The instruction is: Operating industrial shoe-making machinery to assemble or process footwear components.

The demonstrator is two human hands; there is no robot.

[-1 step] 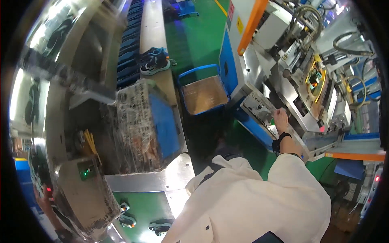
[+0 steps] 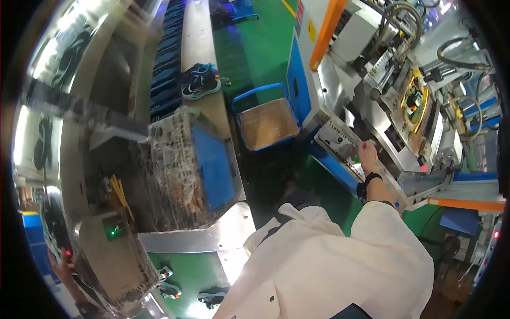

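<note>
My right hand (image 2: 367, 156) is curled down onto a metal control panel (image 2: 338, 139) at the front of a machine. A bit of a green button (image 2: 357, 159) shows beside its fingers. The fingers are bent in, and what lies under them is hidden. A black band (image 2: 370, 184) circles the wrist below a cream sleeve. Up and to the right of the hand, the machine's bed holds a dark piece with orange and green parts (image 2: 413, 101) inside a yellow rim. My left hand does not appear.
A blue-framed cart (image 2: 268, 119) with a cardboard-coloured base stands ahead. Left of it a dark shoe (image 2: 201, 82) sits at the conveyor's end, behind a film-wrapped box (image 2: 178, 165). More shoes (image 2: 169, 290) lie low on the left. Another person's hand (image 2: 62, 266) shows at far left.
The view has shifted very slightly. My right hand stays at the same place on the panel.
</note>
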